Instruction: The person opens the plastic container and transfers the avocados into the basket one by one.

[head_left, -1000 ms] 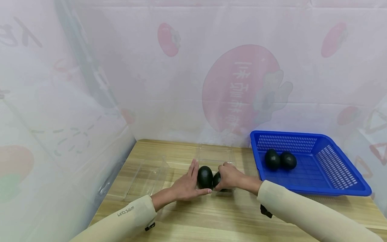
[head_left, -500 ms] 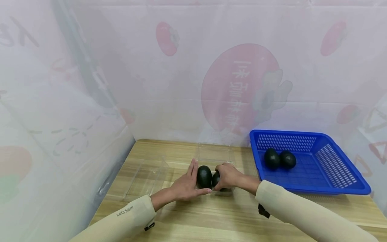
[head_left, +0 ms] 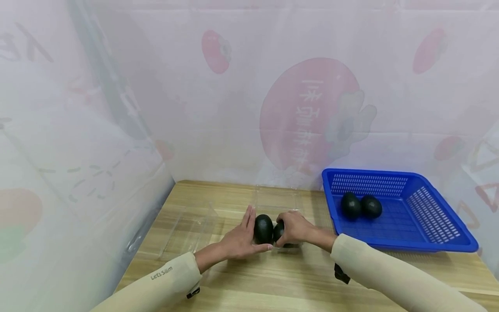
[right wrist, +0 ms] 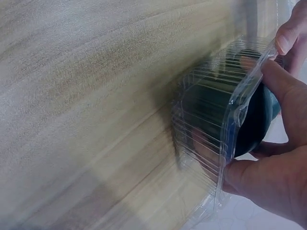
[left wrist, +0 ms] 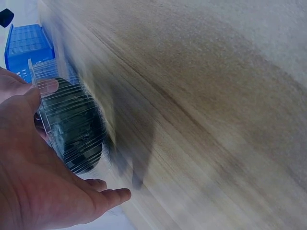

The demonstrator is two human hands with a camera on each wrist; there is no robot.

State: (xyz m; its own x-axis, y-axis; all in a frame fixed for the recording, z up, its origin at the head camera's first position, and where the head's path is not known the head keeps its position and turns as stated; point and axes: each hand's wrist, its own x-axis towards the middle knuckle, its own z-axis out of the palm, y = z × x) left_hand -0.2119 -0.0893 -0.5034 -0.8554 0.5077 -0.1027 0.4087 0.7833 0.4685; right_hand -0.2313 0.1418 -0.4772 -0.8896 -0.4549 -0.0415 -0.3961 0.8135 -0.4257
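A clear ribbed plastic container (head_left: 290, 247) sits on the wooden table (head_left: 273, 277) with two dark avocados (head_left: 264, 228) side by side in it. My left hand (head_left: 242, 235) presses flat against its left side, fingers straight, thumb along the front. My right hand (head_left: 295, 226) grips the right side, fingers curled over the second avocado (head_left: 278, 231). In the left wrist view my palm (left wrist: 33, 182) cups the ribbed wall (left wrist: 72, 129). In the right wrist view, thumb and fingers (right wrist: 283, 91) pinch the container's rim (right wrist: 240, 110) around an avocado (right wrist: 256, 122).
A blue slotted basket (head_left: 429, 221) stands at the right with two more avocados (head_left: 351, 205) in it. A second clear container (head_left: 187, 227) lies open at the left. The held container's lid (head_left: 277, 197) lies open behind it. Pale printed walls enclose the table.
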